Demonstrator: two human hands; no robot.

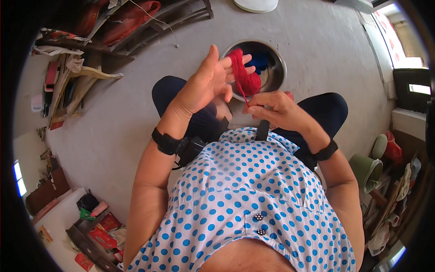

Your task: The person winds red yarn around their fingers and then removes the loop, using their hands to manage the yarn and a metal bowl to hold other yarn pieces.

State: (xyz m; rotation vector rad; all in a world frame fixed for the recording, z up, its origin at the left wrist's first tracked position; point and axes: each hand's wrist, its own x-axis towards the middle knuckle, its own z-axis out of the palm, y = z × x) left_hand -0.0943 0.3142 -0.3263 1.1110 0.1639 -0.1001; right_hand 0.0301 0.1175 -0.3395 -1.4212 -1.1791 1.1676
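Observation:
Red yarn (238, 63) is looped around the outstretched fingers of my left hand (212, 76), whose thumb points up and away. A single strand runs down from these loops to my right hand (275, 107), where thumb and forefinger pinch it. Just beyond my hands, a steel basin (284, 69) stands on the floor. A ball of red yarn (252, 84) shows in the basin, partly behind the strand and loops. Something dark blue (260, 61), perhaps yarn or cloth, lies beside it in the basin, partly hidden by my fingers.
My bent knees flank the basin on the grey floor (112, 102). A round white stool top (256, 4) stands farther ahead. Wooden furniture with a red bag (131, 22) is at the upper left. On the right are a green container (365, 171) and stacked goods.

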